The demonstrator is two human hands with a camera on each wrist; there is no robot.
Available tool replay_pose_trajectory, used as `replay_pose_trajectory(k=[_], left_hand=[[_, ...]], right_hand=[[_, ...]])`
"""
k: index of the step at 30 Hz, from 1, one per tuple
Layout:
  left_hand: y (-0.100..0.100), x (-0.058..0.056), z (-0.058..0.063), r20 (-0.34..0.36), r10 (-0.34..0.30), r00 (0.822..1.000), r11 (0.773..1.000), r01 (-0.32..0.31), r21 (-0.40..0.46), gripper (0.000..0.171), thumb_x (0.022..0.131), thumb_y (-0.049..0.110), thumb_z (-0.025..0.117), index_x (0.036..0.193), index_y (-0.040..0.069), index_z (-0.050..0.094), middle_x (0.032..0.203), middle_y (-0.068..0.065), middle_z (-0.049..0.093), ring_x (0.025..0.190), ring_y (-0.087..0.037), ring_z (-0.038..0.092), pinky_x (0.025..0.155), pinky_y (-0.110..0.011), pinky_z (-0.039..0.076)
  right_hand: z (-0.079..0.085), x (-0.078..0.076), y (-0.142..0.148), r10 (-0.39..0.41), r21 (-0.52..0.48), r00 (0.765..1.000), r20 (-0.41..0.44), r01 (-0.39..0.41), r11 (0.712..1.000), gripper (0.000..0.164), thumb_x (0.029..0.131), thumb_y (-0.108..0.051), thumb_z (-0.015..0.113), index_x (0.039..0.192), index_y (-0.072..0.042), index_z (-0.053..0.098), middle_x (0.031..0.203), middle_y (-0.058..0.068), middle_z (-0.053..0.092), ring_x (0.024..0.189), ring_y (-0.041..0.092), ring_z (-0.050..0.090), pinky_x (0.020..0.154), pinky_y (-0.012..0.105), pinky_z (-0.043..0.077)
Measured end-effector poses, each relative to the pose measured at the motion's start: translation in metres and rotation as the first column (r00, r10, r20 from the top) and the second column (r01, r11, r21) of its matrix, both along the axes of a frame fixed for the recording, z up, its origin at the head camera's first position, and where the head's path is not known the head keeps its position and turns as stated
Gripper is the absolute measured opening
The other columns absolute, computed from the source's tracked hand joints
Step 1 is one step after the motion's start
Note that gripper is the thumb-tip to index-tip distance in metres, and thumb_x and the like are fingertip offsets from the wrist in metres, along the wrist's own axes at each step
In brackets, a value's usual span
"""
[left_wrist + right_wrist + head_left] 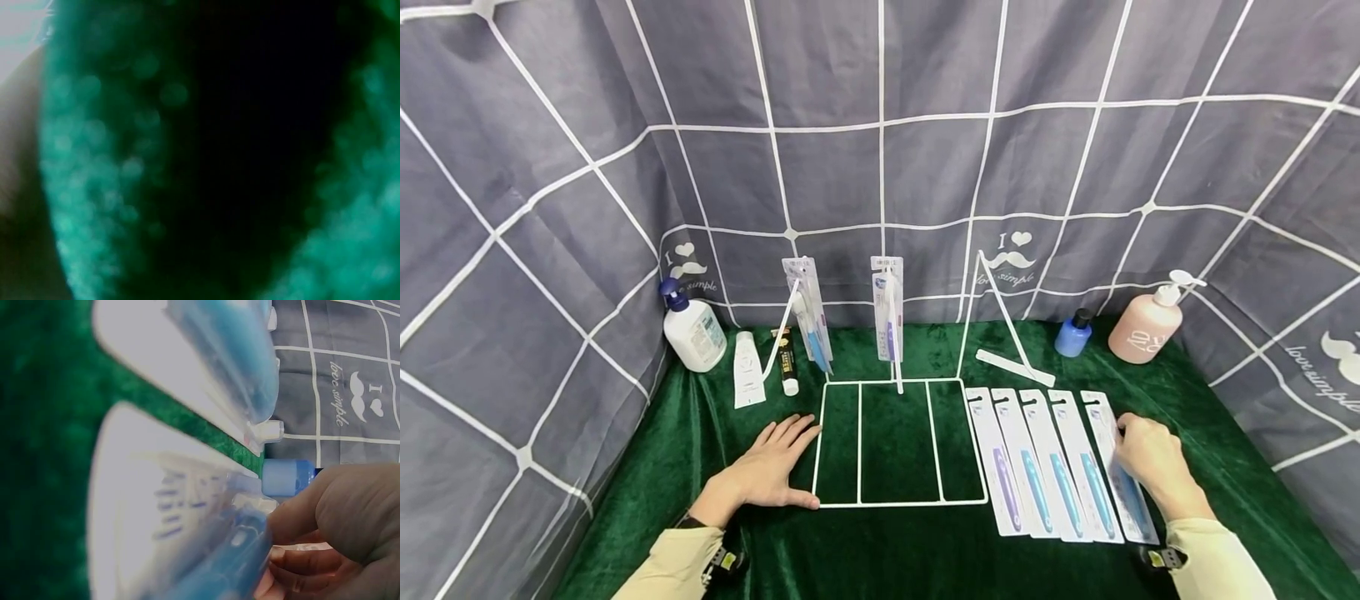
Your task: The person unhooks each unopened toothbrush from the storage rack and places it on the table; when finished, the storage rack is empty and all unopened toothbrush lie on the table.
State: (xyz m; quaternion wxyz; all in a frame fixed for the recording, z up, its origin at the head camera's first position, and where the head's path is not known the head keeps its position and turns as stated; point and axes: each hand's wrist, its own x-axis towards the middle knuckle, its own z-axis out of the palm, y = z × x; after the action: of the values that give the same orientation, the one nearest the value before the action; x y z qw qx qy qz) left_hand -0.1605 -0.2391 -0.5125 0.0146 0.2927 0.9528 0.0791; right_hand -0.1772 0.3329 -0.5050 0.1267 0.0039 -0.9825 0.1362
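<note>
My right hand (1153, 462) pinches the rightmost packaged toothbrush (1138, 512), a blue one on a white card. In the right wrist view, thumb and fingers curl at the clear blister over its blue handle. Several more packaged toothbrushes (1060, 467), blue ones and a purple one, lie in a row to its left. Flat on the cloth, my left hand (767, 471) touches the left side of a white wire rack (859, 442) with its fingertips and thumb. Two packaged toothbrushes (808, 317) hang on the rack's left and middle hooks. The left wrist view is dark, blurred green cloth.
A white pump bottle (696, 337), a white tube (748, 371) and a black tube (786, 362) are at the back left. At the back right stand a blue bottle (1072, 336) and a pink pump bottle (1144, 329). A grey grid curtain (932, 175) surrounds the green cloth.
</note>
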Motion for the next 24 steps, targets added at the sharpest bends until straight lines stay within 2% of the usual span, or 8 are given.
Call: replay_pose_trajectory(k=[5, 8, 11, 15, 18, 20, 24], left_hand=[[-0.001, 0.0, -0.001, 0.029, 0.009, 1.0, 1.0, -0.009, -0.009, 0.111, 0.058, 0.085, 0.051, 0.143, 0.017, 0.029, 0.148, -0.006, 0.026, 0.136, -0.029, 0.022, 0.104, -0.056, 0.021], [-0.001, -0.001, -0.001, 0.031, 0.01, 0.999, 1.0, -0.01, -0.008, 0.111, 0.058, 0.085, 0.05, 0.144, 0.017, 0.028, 0.149, -0.006, 0.026, 0.136, -0.028, 0.021, 0.104, -0.055, 0.02], [0.0, 0.0, -0.001, 0.029, 0.01, 1.0, 1.0, -0.01, -0.007, 0.11, 0.058, 0.085, 0.05, 0.143, 0.018, 0.028, 0.148, -0.006, 0.026, 0.136, -0.028, 0.021, 0.104, -0.055, 0.02], [0.001, 0.001, -0.001, 0.032, 0.007, 0.999, 1.0, -0.007, -0.012, 0.111, 0.058, 0.085, 0.049, 0.143, 0.018, 0.028, 0.149, -0.006, 0.026, 0.136, -0.028, 0.021, 0.104, -0.055, 0.02], [0.001, 0.001, -0.001, 0.031, 0.005, 1.0, 1.0, -0.004, -0.013, 0.111, 0.058, 0.085, 0.049, 0.144, 0.017, 0.028, 0.149, -0.007, 0.026, 0.136, -0.029, 0.022, 0.104, -0.056, 0.021], [0.0, 0.0, -0.002, 0.03, 0.009, 1.0, 1.0, -0.008, -0.018, 0.111, 0.058, 0.085, 0.049, 0.144, 0.018, 0.028, 0.149, -0.006, 0.025, 0.136, -0.028, 0.022, 0.104, -0.055, 0.02], [0.0, 0.0, -0.001, 0.036, 0.016, 0.999, 1.0, -0.016, -0.018, 0.111, 0.058, 0.086, 0.049, 0.144, 0.018, 0.028, 0.149, -0.006, 0.025, 0.136, -0.028, 0.021, 0.104, -0.055, 0.02]], right_hand=[[0.004, 0.0, -0.004, 0.004, 0.003, 0.998, -0.057, -0.003, 1.0, 0.017, 0.073, -0.003, 0.055, 0.086, 0.007, 0.062, 0.077, 0.029, 0.058, 0.068, 0.05, 0.054, 0.056, 0.06, 0.038], [0.011, 0.001, -0.01, -0.013, -0.012, 0.991, -0.131, 0.012, 1.0, 0.023, 0.071, -0.002, 0.056, 0.091, 0.007, 0.061, 0.081, 0.029, 0.056, 0.069, 0.052, 0.053, 0.059, 0.061, 0.037], [0.02, 0.003, -0.019, -0.017, -0.048, 0.98, -0.2, 0.008, 0.999, 0.024, 0.072, -0.003, 0.056, 0.094, 0.005, 0.062, 0.081, 0.025, 0.057, 0.069, 0.046, 0.055, 0.06, 0.059, 0.037], [0.032, 0.005, -0.037, 0.043, -0.114, 0.964, -0.262, -0.075, 0.991, 0.02, 0.075, -0.005, 0.058, 0.094, -0.001, 0.065, 0.077, 0.014, 0.062, 0.066, 0.03, 0.059, 0.059, 0.049, 0.042], [0.038, 0.006, -0.056, 0.11, -0.161, 0.951, -0.29, -0.162, 0.974, 0.019, 0.076, -0.007, 0.063, 0.095, -0.006, 0.067, 0.076, 0.006, 0.065, 0.065, 0.019, 0.06, 0.059, 0.033, 0.046], [0.042, 0.005, -0.069, 0.153, -0.196, 0.942, -0.299, -0.217, 0.956, 0.018, 0.078, -0.01, 0.066, 0.096, -0.01, 0.068, 0.077, 0.0, 0.066, 0.067, 0.012, 0.059, 0.061, 0.024, 0.048], [0.05, 0.0, -0.096, 0.238, -0.274, 0.917, -0.32, -0.33, 0.903, 0.018, 0.08, -0.013, 0.068, 0.098, -0.016, 0.067, 0.081, -0.006, 0.066, 0.072, 0.002, 0.058, 0.065, 0.017, 0.047]])
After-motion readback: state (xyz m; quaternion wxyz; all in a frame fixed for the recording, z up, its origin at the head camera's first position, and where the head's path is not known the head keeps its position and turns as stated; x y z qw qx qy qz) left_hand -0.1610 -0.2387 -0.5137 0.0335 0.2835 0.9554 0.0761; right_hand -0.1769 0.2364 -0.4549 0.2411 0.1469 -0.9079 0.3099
